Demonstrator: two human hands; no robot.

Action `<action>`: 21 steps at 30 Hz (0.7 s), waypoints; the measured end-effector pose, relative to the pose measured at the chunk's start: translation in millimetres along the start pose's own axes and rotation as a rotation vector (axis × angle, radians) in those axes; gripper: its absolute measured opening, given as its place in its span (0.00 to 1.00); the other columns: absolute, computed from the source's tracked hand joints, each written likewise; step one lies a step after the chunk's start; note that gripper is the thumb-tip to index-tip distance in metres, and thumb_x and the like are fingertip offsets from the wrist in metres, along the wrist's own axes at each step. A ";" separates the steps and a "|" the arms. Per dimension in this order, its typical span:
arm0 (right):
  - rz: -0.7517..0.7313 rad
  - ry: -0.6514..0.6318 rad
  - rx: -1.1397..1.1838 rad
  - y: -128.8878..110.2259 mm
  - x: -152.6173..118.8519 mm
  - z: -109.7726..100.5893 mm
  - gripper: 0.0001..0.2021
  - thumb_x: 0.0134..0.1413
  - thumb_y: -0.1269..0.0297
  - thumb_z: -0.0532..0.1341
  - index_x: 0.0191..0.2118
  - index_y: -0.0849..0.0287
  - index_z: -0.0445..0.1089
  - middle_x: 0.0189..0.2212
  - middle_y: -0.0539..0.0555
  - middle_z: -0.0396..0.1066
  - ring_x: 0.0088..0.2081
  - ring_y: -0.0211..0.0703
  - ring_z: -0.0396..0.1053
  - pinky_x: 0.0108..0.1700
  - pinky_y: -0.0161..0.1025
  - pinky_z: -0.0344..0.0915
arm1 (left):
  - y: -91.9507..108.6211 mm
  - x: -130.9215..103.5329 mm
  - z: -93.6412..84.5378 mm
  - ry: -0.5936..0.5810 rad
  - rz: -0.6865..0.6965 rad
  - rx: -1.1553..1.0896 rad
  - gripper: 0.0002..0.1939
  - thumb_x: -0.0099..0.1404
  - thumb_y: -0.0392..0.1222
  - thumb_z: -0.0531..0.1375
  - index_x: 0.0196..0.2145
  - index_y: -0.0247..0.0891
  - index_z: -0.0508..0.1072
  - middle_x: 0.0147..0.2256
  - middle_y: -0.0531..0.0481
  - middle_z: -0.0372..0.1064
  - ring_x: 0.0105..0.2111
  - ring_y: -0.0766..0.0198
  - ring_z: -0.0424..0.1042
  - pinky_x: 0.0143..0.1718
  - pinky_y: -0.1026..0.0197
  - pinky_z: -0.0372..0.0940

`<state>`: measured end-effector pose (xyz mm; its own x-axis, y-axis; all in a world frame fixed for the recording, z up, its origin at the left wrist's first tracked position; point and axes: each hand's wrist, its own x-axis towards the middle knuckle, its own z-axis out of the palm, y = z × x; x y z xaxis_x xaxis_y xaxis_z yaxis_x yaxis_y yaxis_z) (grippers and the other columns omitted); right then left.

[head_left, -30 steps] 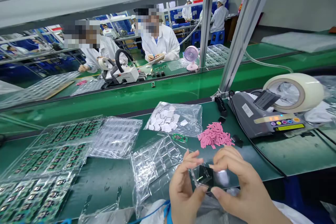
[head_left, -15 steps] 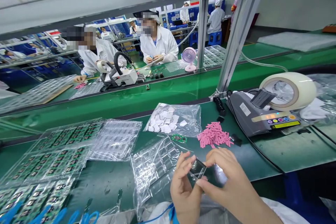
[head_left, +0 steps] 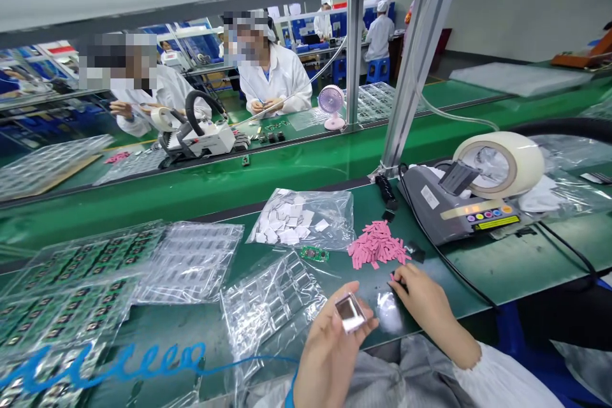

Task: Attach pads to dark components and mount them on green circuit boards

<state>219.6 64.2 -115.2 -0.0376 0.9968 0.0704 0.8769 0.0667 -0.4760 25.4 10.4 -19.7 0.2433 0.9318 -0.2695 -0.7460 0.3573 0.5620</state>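
My left hand (head_left: 335, 338) is closed around a small square part with a dark, shiny face and clear edges (head_left: 350, 312), held up off the bench. My right hand (head_left: 421, 293) is pinched just in front of a heap of pink strips (head_left: 377, 245), and a bit of pink shows at its fingertips. Behind my left hand lies a clear plastic tray in film (head_left: 275, 296). One green circuit board (head_left: 314, 254) sits just beyond that tray. Farther back is a clear bag of white square pieces (head_left: 287, 220).
A grey tape dispenser (head_left: 444, 204) with a large tape roll (head_left: 500, 162) stands at right, its black cable crossing the bench. Trays of circuit boards (head_left: 71, 306) fill the left side. A blue coiled cord (head_left: 157, 357) runs to my left wrist. Co-workers (head_left: 275, 76) sit across the green divider.
My right hand has let go of the square part and moved right, to the pink strips. The left hand now holds the part alone, turned face up. The camera view has shifted slightly.
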 end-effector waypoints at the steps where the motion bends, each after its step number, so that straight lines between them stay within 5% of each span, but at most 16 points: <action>1: -0.014 0.005 -0.012 0.7 0.5 2.2 0.07 0.52 0.65 0.54 0.25 0.56 0.61 0.26 0.53 0.67 0.29 0.49 0.68 0.24 0.37 0.56 | 0.2 -1.6 2.0 -0.008 0.004 0.019 0.20 0.57 0.49 0.61 0.45 0.38 0.74 0.34 0.46 0.71 0.39 0.58 0.67 0.47 0.51 0.61; 6: -0.129 0.023 -0.012 -5.9 7.1 -16.8 0.11 0.56 0.66 0.49 0.25 0.56 0.61 0.26 0.56 0.67 0.30 0.48 0.67 0.26 0.39 0.58 | 1.1 -6.2 6.8 -0.022 0.012 0.128 0.22 0.58 0.51 0.60 0.46 0.37 0.74 0.32 0.45 0.71 0.38 0.59 0.66 0.48 0.52 0.58; 9: -0.309 0.015 0.098 -31.4 5.2 -57.1 0.12 0.61 0.65 0.47 0.28 0.56 0.62 0.27 0.51 0.67 0.32 0.42 0.65 0.35 0.38 0.61 | -1.3 -6.7 6.3 -0.011 -0.004 0.175 0.22 0.58 0.52 0.60 0.46 0.36 0.74 0.31 0.45 0.70 0.38 0.59 0.66 0.48 0.53 0.58; 13: -0.661 0.211 0.187 -80.5 -5.6 -105.3 0.09 0.60 0.70 0.51 0.30 0.56 0.64 0.27 0.49 0.67 0.34 0.42 0.60 0.49 0.51 0.52 | -5.2 -5.6 8.8 -0.030 -0.016 0.187 0.20 0.59 0.50 0.60 0.45 0.36 0.74 0.35 0.45 0.70 0.39 0.60 0.66 0.46 0.58 0.57; 16: -0.695 0.322 0.105 -102.4 -9.5 -111.1 0.09 0.56 0.75 0.54 0.29 0.56 0.66 0.25 0.48 0.68 0.34 0.42 0.59 0.54 0.56 0.44 | -5.0 -3.6 14.5 -0.091 -0.003 0.206 0.16 0.61 0.48 0.58 0.42 0.35 0.74 0.35 0.46 0.68 0.37 0.62 0.64 0.41 0.60 0.58; 21: -0.703 0.343 0.094 -105.8 -7.5 -97.3 0.09 0.55 0.76 0.54 0.27 0.58 0.66 0.25 0.48 0.68 0.34 0.42 0.58 0.54 0.56 0.43 | -1.5 -1.6 20.0 -0.140 -0.022 0.257 0.15 0.61 0.49 0.57 0.36 0.34 0.73 0.33 0.47 0.66 0.36 0.62 0.63 0.40 0.60 0.57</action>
<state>173.8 45.4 19.9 -0.4047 0.6513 0.6418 0.6574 0.6952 -0.2909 38.6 9.7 -4.5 0.3539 0.9171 -0.1836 -0.5625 0.3656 0.7416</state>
